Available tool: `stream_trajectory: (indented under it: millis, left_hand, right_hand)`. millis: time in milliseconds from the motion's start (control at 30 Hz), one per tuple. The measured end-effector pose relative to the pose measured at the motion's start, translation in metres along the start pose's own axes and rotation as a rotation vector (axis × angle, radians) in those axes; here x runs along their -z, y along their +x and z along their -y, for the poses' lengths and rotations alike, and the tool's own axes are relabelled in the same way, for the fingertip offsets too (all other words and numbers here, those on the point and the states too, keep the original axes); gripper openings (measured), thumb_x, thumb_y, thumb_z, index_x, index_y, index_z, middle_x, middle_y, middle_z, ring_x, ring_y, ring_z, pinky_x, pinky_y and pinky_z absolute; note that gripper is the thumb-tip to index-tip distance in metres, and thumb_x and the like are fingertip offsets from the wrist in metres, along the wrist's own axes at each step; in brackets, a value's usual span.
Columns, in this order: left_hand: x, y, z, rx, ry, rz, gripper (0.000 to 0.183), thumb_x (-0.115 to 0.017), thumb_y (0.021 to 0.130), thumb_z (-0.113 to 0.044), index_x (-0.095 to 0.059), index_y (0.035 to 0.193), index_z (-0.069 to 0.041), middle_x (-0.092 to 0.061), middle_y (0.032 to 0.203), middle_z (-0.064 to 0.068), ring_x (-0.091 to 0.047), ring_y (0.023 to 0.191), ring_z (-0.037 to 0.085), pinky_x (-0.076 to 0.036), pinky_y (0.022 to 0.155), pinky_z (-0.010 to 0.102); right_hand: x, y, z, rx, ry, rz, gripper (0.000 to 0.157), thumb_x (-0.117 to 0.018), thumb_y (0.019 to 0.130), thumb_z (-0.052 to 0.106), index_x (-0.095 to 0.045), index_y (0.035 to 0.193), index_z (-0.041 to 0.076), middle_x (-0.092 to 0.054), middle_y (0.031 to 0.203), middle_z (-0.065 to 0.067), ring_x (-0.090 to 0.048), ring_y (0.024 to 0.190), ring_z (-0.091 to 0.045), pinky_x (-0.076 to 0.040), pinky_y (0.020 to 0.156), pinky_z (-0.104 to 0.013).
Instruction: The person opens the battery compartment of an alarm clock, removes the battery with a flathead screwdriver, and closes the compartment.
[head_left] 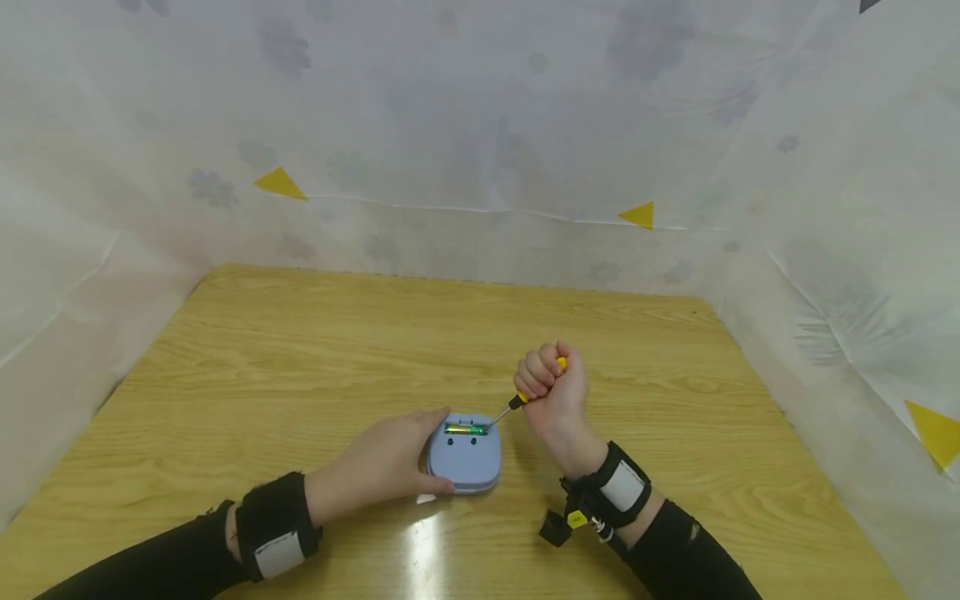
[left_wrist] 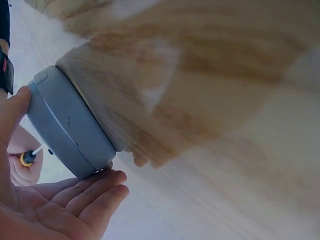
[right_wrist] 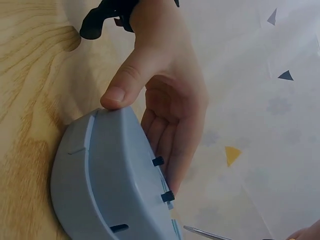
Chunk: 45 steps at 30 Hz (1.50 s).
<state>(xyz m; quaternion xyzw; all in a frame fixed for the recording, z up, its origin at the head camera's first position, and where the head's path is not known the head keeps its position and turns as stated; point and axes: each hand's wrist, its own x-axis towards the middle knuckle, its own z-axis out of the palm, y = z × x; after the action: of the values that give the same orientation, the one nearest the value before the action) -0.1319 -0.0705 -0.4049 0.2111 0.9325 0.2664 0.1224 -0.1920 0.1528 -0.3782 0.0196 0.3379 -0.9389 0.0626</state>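
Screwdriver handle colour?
Yellow handle, black where it meets the shaft; the right hand hides part of it. Best in the head view.

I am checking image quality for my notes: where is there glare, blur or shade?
Head view: bright glare on the table, lower in frame than the blue device; left wrist view: the table looks hazy and soft; right wrist view: rather dim, palm of the left hand shaded.
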Motion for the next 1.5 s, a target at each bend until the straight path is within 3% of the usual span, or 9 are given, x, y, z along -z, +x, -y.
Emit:
stream_trajectory:
  millis: [433,900,967,1233,1500]
  left_hand:
    - [-0.002,-0.001,0.000,-0.014,0.020,-0.007,0.106,-0.095,0.076,-0.049,-0.048,0.155,0.003,-0.060,0.153,0.021,-0.061,0.140,0.037,-0.052,0.118,0.052]
    - [0.000,-0.002,0.001,-0.006,0.004,0.000,0.104,-0.096,0.076,-0.047,-0.049,0.155,0.003,-0.061,0.152,0.022,-0.062,0.138,0.037,-0.053,0.116,0.052]
    - [0.000,-0.002,0.001,-0.006,0.006,0.000,0.104,-0.095,0.076,-0.047,-0.049,0.155,0.003,-0.061,0.152,0.022,-0.062,0.138,0.037,-0.053,0.116,0.052]
    - [-0.001,-0.001,0.002,-0.006,0.005,-0.009,0.105,-0.096,0.076,-0.046,-0.048,0.155,0.004,-0.062,0.151,0.022,-0.063,0.137,0.037,-0.054,0.116,0.052]
    - [-0.001,-0.002,0.000,-0.001,-0.004,-0.007,0.105,-0.096,0.076,-0.046,-0.048,0.155,0.005,-0.061,0.151,0.023,-0.063,0.138,0.037,-0.053,0.116,0.052]
  right_hand:
    - [0.000,-0.003,-0.010,0.087,-0.191,0.023,0.053,-0.024,0.111,0.022,-0.027,0.058,0.020,-0.031,0.049,0.011,-0.027,0.044,-0.006,-0.006,0.059,-0.028]
    - [-0.017,-0.012,-0.032,0.154,-0.657,0.180,0.048,-0.034,0.109,0.020,-0.025,0.064,0.009,-0.031,0.055,0.010,-0.028,0.049,-0.008,-0.018,0.051,-0.027]
    - [-0.018,-0.010,-0.032,0.127,-0.651,0.172,0.048,-0.034,0.109,0.022,-0.026,0.064,0.011,-0.031,0.055,0.010,-0.028,0.049,-0.008,-0.020,0.050,-0.025]
    - [-0.005,0.008,-0.022,-0.005,-0.436,0.206,0.052,-0.029,0.110,0.025,-0.029,0.058,0.022,-0.037,0.049,0.015,-0.031,0.045,-0.002,-0.022,0.047,-0.018]
    - [0.000,0.009,-0.022,0.015,-0.357,0.289,0.050,-0.024,0.108,0.021,-0.022,0.058,0.021,-0.027,0.047,0.014,-0.023,0.042,-0.003,-0.003,0.053,-0.030]
